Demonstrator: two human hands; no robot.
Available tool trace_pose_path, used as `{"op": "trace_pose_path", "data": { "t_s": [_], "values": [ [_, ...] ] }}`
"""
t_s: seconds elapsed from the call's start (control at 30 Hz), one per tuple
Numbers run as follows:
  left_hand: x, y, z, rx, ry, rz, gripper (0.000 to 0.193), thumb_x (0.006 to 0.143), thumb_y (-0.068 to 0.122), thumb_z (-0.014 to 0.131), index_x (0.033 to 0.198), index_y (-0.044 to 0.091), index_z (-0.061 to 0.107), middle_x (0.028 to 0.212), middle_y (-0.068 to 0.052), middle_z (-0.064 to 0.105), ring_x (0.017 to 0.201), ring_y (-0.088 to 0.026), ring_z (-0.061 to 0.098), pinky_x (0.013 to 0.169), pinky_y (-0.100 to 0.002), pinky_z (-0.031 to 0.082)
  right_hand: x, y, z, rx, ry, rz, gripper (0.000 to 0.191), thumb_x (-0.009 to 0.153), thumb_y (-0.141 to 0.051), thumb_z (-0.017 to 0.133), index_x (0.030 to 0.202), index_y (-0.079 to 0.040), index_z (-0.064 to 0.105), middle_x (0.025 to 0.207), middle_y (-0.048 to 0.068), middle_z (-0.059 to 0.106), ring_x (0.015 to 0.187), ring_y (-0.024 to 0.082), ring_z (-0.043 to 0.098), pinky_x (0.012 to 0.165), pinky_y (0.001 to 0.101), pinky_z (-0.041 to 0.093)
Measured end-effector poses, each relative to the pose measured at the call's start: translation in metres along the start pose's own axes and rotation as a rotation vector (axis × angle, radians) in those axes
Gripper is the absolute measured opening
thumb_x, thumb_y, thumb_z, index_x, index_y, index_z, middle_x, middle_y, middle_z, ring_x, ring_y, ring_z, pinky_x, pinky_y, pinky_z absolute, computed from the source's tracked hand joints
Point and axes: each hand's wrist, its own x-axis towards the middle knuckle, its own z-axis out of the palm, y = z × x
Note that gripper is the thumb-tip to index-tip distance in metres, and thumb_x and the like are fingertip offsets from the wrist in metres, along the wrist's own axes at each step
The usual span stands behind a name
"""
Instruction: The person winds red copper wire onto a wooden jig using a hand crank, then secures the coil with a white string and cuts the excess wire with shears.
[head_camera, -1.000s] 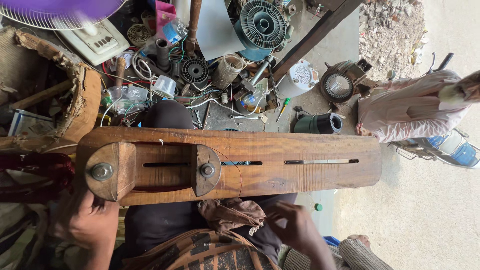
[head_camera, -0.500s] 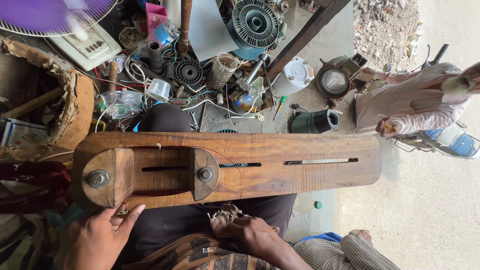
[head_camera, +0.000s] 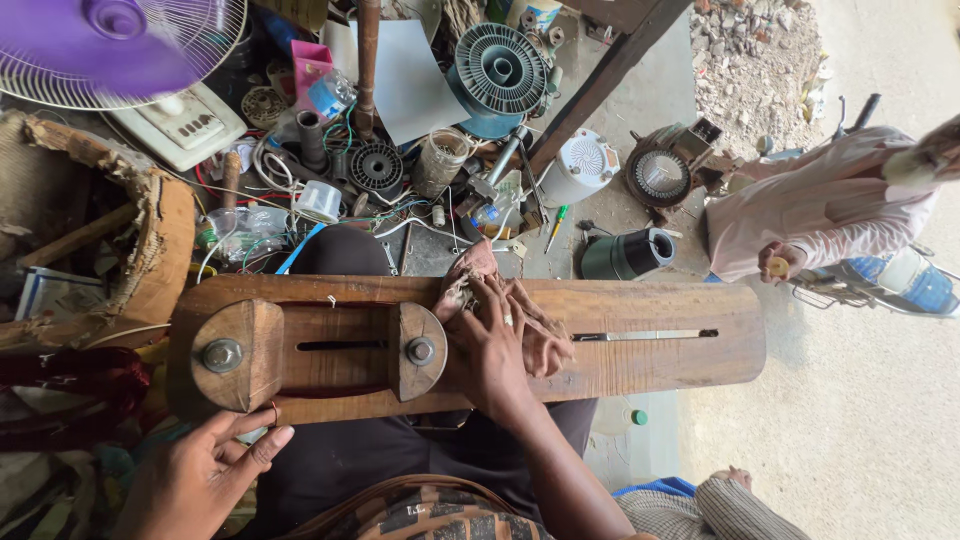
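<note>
— Concrete floor (head_camera: 880, 420) lies on the right side, and behind the board is a big pile of parts and wires. What do you see on the far left?

— At top left is a purple fan (head_camera: 110, 45) with a white guard, and under it a torn woven basket (head_camera: 150, 250). Below, the left hand (head_camera: 205, 470) touches the near edge of the wooden board (head_camera: 650, 365) with its fingertips. Its grip is wide, the fingers are spread and hold nothing.

— And on the board itself?

— The board lies across the person's lap, long side going left to right. Two wooden blocks stand on its left part, each with a metal bolt (head_camera: 222, 354), and a thin slot runs between them. Just right of the second block, the right hand (head_camera: 490, 340) presses down on a brownish rag (head_camera: 540, 335). The grip is closed on the rag, which lies flat on the middle of the board.

— What is more to the right?

— A second narrow slot in the board, then a dark green can (head_camera: 625, 255) on the floor behind. At far right another person in a pink shirt (head_camera: 820, 215) stands.
</note>
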Motion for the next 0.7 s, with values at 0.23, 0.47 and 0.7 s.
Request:
{"op": "trace_pose_path", "data": {
  "t_s": [0.23,0.47,0.7],
  "values": [
    [0.006,0.008,-0.007,-0.025,0.185,-0.015,0.040,0.083,0.050,0.078,0.093,0.012,0.082,0.073,-0.001,0.082,0.068,-0.015,0.081,0.064,-0.030,0.062,-0.011,0.009,-0.007,0.319,-0.154,0.336,0.056,0.085,-0.024,0.078,0.134,-0.014,0.055,0.156,0.020,0.045,0.137,0.039,0.051,0.107,0.0543,0.048],
    [0.018,-0.006,-0.016,0.173,-0.149,0.273,0.033,0.076,0.053,0.084,0.089,0.023,0.089,0.080,0.008,0.081,0.072,-0.008,0.077,0.070,-0.024,0.060,-0.023,-0.007,0.013,-0.161,-0.278,0.165,0.081,0.065,-0.021,0.080,0.141,-0.019,0.052,0.137,0.022,0.051,0.126,0.048,0.051,0.102,0.0622,0.034],
    [0.020,-0.013,0.053,0.009,-0.596,0.149,0.068,0.083,0.048,0.075,0.140,0.015,0.058,0.128,-0.002,0.073,0.106,-0.015,0.075,0.089,-0.030,0.061,-0.036,0.009,0.017,-0.170,-0.348,0.183,0.059,0.079,-0.015,0.072,0.137,-0.013,0.059,0.118,0.018,0.061,0.102,0.040,0.062,0.097,0.0559,0.044]
  ]
}}
